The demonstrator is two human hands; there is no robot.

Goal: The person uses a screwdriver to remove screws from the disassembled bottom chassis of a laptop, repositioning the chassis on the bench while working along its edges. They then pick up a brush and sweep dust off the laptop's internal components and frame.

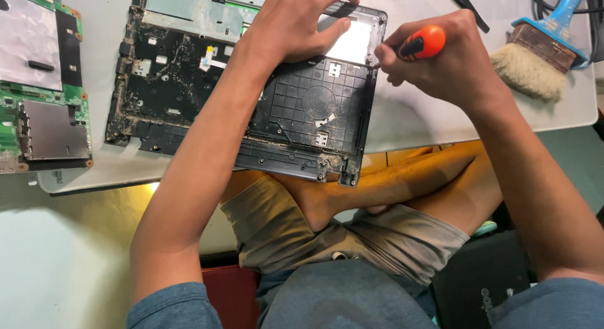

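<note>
The person sits cross-legged at the near edge of a low white board (415,118), with a stripped black laptop base (302,109) lying across it, its near right corner hanging over the board's edge above the person's knees; the left hand (296,24) lies spread and flat on the far right part of the base, fingers apart, pressing it down rather than gripping anything; the right hand (440,58) is closed around a screwdriver with an orange and black handle (423,43), whose tip meets the far right rim of the base, though the tip itself and any screw there are hidden by the fingers; the step in hand looks like working a fastener or prying at that right edge while the other hand steadies the shell; the next move seems to call for keeping the driver square to the rim and the left palm firm, since the base overhangs the board and could tip or slide; the shell's inside is dusty, with a round moulded disc and small clips showing near its middle; to the far left lies a green circuit board (41,83) with metal shields, well apart from the hands; at the far right a wide paintbrush with a blue handle (535,58) rests on the board, near the right hand but not touching it.
</note>
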